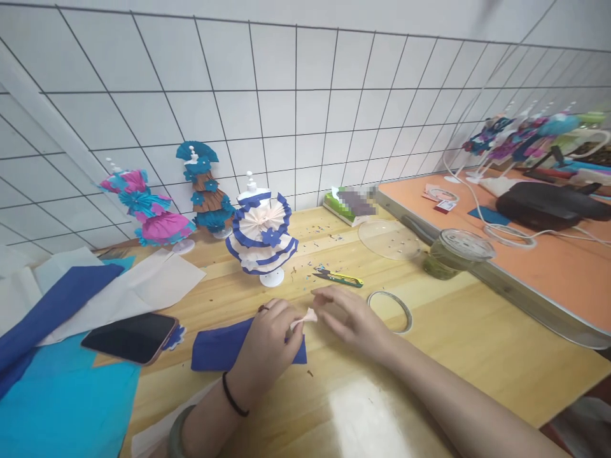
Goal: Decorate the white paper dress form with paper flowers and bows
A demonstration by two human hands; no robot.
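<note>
A small pinched piece of cream crepe paper [310, 315] sticks out from between the thumb and fingers of my left hand [272, 334]. Just to its right is my right hand [351, 318], its thumb and fingers apart with nothing seen between them. Beneath my left hand lies a folded strip of dark blue crepe paper [217, 348]. Beyond both hands stands a mini dress form in a cream and blue paper dress [262, 235]. Yellow-green thread snips [338, 277] and a roll of clear tape [391, 312] rest near my right hand.
A phone [131, 337] lies left among blue paper [62, 407] and cream sheets [162, 280]. Two dressed forms, one pink [165, 226] and one teal-brown [209, 191], stand by the tiled wall. Rightward are a lidded plastic tub [443, 261], tissue pack [341, 207] and orange table [548, 273].
</note>
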